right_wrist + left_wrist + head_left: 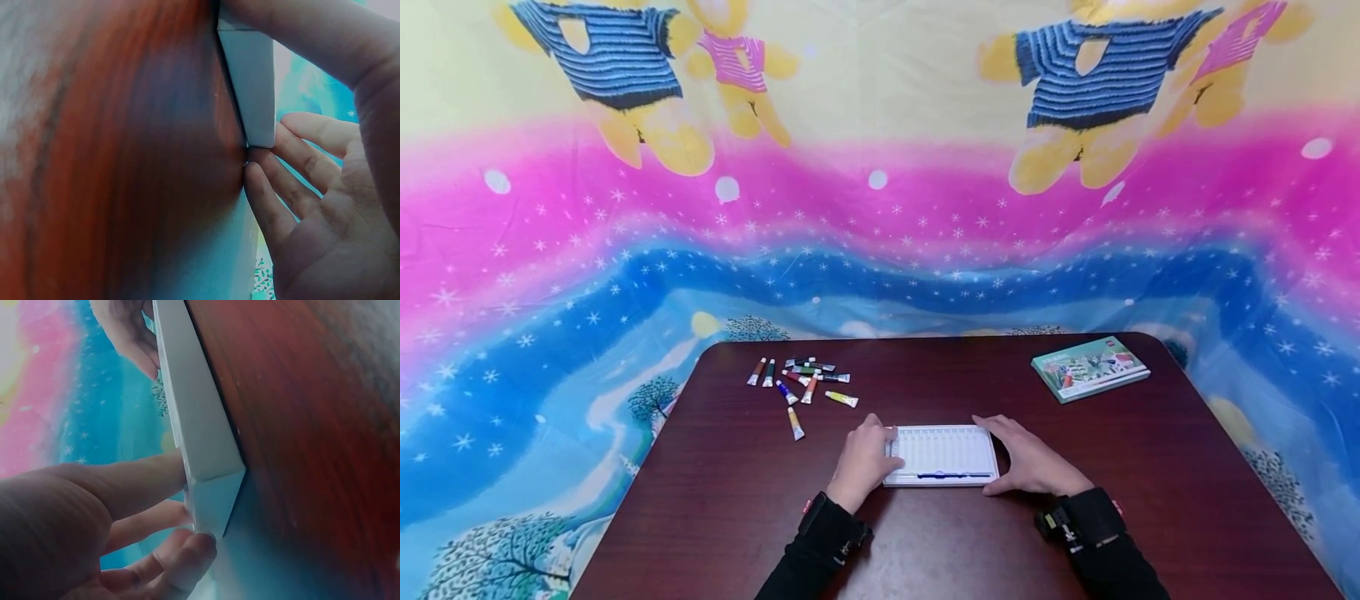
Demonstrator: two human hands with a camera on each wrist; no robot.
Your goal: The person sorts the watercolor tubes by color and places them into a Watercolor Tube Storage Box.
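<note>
A shallow white paint box (943, 450) with a slotted white insert lies on the table in front of me. A thin blue paintbrush (955, 476) lies along the insert's near side. My left hand (859, 460) holds the box's left end, thumb over the near part of the rim and fingers at the far corner. Across the right end, my right hand (1037, 458) grips with its thumb at the near corner and fingertips at the far one. The box's white side wall (200, 406) shows in the left wrist view, and its right end (253, 87) in the right wrist view.
Several small paint tubes (808, 388) lie scattered at the back left of the dark wooden table (760, 500). A green flat box lid (1090, 371) with a printed picture rests at the back right. Behind the table hangs a colourful printed cloth (880, 225).
</note>
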